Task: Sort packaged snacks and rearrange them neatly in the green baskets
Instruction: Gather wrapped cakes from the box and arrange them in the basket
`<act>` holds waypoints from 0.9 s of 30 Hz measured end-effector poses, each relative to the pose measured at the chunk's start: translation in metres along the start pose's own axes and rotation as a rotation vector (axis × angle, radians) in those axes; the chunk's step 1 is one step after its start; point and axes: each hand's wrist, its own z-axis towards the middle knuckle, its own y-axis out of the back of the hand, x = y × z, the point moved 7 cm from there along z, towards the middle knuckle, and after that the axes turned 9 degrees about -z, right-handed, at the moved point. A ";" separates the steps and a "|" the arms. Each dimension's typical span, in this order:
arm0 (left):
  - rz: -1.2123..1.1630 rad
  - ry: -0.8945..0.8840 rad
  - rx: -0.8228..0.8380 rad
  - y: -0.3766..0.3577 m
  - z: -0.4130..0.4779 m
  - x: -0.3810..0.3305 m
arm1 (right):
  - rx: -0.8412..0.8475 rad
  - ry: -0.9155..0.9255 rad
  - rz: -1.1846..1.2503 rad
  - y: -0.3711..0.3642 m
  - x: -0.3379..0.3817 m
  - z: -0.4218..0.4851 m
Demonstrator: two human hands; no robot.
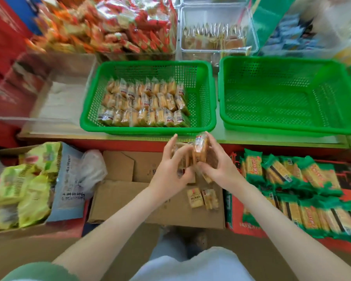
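Left basket (203, 94): bright green, grid of small holes. Right basket (282, 82): same green, same perforation. Snack packets (144, 102): clear wrap, golden-yellow biscuits, red-white labels. Long packs (292, 175): green ends, orange-yellow middle, black stripe. Bags (28, 189): yellow-green. Cardboard box (130, 199): plain brown. Far packets (120, 31): red-orange. Sleeve (39, 272): muted green.

Found the green basket (148, 129) to be moulded plastic, perforated throughout, smooth and semi-glossy at the rim. Noted the same plastic and sheen in the second basket (272, 127) just right of it. Recorded the biscuit packets (144, 102) inside it as clear, crinkled, glossy film catching glare; likewise those just in front of it. Behind it, logged a rigid, transparent, glossy plastic bin (219, 50). Below its front edge, logged a cardboard box (126, 201): brown, matt, creased at the flaps. Below and right of it, noted green-edged wrappers (292, 175) of shiny film. Beneath it, noted a pale, smooth shelf top (218, 132) of low sheen.
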 end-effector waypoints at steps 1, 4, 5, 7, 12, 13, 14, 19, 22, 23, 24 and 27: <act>-0.003 -0.018 -0.017 0.013 0.010 -0.006 | -0.002 0.028 -0.030 0.005 0.011 0.010; -0.049 0.034 -0.114 0.052 0.037 -0.002 | -0.086 0.075 -0.165 0.024 0.040 0.040; -0.078 0.089 -0.132 0.063 0.045 0.004 | -0.125 0.072 -0.191 0.030 0.045 0.050; -0.159 0.234 -0.150 0.081 0.058 0.019 | -0.174 0.034 -0.183 0.037 0.048 0.072; -0.331 0.442 -0.147 0.114 0.083 0.056 | -0.195 -0.069 -0.084 0.038 0.045 0.124; -0.376 0.449 -0.145 0.118 0.088 0.062 | -0.188 -0.107 -0.123 0.036 0.040 0.133; -0.422 0.449 -0.148 0.123 0.092 0.068 | -0.169 -0.152 -0.180 0.034 0.033 0.143; -0.468 0.413 -0.095 0.138 0.116 0.092 | 0.051 -0.369 -0.596 0.015 -0.006 0.183; -0.472 0.397 -0.050 0.141 0.127 0.100 | 0.222 -0.458 -0.684 -0.005 -0.015 0.190; -0.465 0.393 -0.046 0.142 0.131 0.102 | 0.274 -0.483 -0.680 -0.009 -0.017 0.190; -0.455 0.389 -0.044 0.143 0.134 0.105 | 0.314 -0.502 -0.677 -0.012 -0.017 0.191; -0.449 0.381 -0.017 0.139 0.145 0.109 | 0.374 -0.539 -0.673 -0.008 -0.017 0.190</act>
